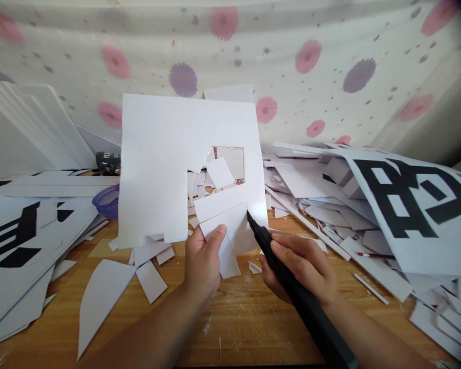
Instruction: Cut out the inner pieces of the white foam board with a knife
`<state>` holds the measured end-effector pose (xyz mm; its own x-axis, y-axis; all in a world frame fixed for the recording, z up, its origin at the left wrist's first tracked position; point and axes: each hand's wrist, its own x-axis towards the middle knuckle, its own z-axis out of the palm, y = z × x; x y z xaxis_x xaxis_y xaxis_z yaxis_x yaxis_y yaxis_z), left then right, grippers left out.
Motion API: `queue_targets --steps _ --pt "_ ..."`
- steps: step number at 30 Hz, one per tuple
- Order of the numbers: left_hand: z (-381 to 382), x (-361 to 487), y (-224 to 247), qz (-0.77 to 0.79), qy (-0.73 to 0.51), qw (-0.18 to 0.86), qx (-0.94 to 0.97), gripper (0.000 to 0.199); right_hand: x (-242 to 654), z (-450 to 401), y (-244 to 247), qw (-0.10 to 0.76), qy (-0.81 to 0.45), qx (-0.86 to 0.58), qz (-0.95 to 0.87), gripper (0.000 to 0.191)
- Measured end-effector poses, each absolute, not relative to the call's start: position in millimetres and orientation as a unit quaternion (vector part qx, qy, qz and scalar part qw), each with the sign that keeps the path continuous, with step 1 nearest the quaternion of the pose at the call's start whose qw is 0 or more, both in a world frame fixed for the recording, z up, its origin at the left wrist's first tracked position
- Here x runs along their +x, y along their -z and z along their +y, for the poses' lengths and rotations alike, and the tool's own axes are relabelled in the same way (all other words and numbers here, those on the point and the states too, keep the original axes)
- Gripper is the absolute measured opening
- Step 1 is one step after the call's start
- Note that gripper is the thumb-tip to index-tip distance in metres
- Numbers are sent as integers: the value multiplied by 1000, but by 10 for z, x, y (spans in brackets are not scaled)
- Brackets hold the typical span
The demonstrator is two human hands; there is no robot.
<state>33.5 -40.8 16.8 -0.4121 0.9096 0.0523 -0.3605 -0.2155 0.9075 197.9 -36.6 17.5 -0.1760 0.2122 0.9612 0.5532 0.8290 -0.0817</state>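
Observation:
A white board (157, 154) with a ragged opening in it stands raised over the table in front of me. My left hand (204, 256) pinches its lower edge, thumb on the near face, where a straight slit crosses the sheet. My right hand (299, 264) wraps around a long black knife (288, 282). The knife's tip touches the board just right of my left thumb, at the end of the slit. Through the opening a small loose white piece (220, 173) shows.
White offcuts (103, 297) lie on the wooden table (238, 328). Black-printed sheets (418, 200) rest on a scrap pile at right, with more printed sheets (19, 251) at left. A purple bowl (106, 201) and a dark object (108, 162) sit behind the board. White panels (26, 128) lean at back left.

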Motion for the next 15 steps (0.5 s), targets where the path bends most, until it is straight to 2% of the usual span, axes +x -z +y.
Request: queue_targets --steps 5,10,12,15 --pt "-411 339 -167 421 -714 461 315 35 1982 -379 -163 598 137 -261 -745 45" --pt "-251 188 -115 471 -728 405 290 30 1985 -468 -279 630 114 -260 -723 46" --pt "-188 138 -100 466 -736 398 286 30 2016 -434 -316 652 81 -259 -708 39" --pt "-181 141 -105 442 -718 454 288 35 2090 -260 -295 645 1 -309 -699 19"
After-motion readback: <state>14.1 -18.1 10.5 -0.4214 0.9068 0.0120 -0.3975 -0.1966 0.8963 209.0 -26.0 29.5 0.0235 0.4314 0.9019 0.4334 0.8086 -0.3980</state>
